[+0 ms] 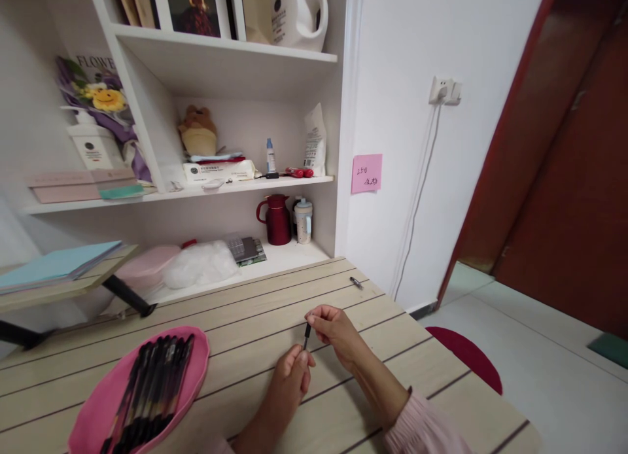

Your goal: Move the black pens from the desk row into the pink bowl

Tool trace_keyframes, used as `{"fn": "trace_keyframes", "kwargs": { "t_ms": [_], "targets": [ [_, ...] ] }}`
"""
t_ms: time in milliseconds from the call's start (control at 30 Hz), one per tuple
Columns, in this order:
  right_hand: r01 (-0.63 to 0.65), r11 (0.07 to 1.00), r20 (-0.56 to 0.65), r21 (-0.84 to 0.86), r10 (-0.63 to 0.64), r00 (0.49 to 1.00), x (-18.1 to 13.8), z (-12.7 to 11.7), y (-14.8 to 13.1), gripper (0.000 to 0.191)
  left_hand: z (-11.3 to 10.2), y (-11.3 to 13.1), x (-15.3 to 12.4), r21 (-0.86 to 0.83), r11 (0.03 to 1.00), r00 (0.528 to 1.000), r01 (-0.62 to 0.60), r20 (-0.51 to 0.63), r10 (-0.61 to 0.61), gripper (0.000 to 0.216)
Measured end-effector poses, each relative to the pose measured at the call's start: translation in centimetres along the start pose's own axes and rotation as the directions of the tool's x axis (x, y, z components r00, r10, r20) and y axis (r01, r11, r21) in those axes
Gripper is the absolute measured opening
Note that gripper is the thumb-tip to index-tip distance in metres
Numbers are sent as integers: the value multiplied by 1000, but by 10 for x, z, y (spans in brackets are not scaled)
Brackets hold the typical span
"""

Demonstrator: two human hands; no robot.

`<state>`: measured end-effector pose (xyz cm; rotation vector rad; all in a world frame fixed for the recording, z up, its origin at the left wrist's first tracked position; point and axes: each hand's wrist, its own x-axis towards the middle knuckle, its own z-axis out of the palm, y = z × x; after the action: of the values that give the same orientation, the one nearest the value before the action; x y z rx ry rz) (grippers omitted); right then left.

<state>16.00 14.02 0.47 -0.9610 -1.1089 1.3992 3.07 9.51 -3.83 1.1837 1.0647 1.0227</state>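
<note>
Both my hands are over the slatted table, meeting on a thin dark pen [307, 335]. Its lower part is wrapped in the closed fingers of my left hand [290, 379], which hide most of that end. My right hand [334, 331] pinches the upper black end between thumb and fingers; whether that end is a separate cap I cannot tell. Farther back on the table lies a small black and silver pen part [356, 283], apart from both hands. To the left, a pink tray [200, 369] holds several black pens [157, 382] lying side by side.
The wooden table [235, 369] runs up to a white shelf unit [294, 258] with a red jug [278, 220], a cup [303, 220] and a plastic bag [201, 264]. A small raised stand [110, 265] with blue paper stands at left. A red round seat [464, 356] is beyond the right edge.
</note>
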Motion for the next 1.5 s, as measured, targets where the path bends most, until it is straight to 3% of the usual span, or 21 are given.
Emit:
{"fn": "trace_keyframes", "kwargs": {
  "t_ms": [267,467,633,833,1033,1233,1500],
  "targets": [
    [-51,997,50,63,48,998,-3,1,-3,33,-3,-10,6,-23,999,998,-40,55,41,41],
    [-8,1000,34,5,8,999,-2,-1,-4,36,-1,-3,2,-41,999,997,-33,65,36,40],
    [-47,994,77,99,40,996,-1,-8,-7,40,0,1,1,-40,999,998,5,62,-2,38],
    [-10,996,39,93,6,999,4,-10,0,29,0,1,1,-42,999,998,-1,64,3,37],
    [-89,987,136,132,71,988,-1,-10,-3,33,0,3,-2,-33,999,997,-9,73,11,35],
    [-91,985,182,145,63,981,-3,-13,-5,29,-1,-2,2,-26,1000,997,-16,79,18,34],
    [-56,995,106,83,47,993,1,-14,1,28,-2,-3,4,-9,1000,997,-26,76,26,37]
  ]
}}
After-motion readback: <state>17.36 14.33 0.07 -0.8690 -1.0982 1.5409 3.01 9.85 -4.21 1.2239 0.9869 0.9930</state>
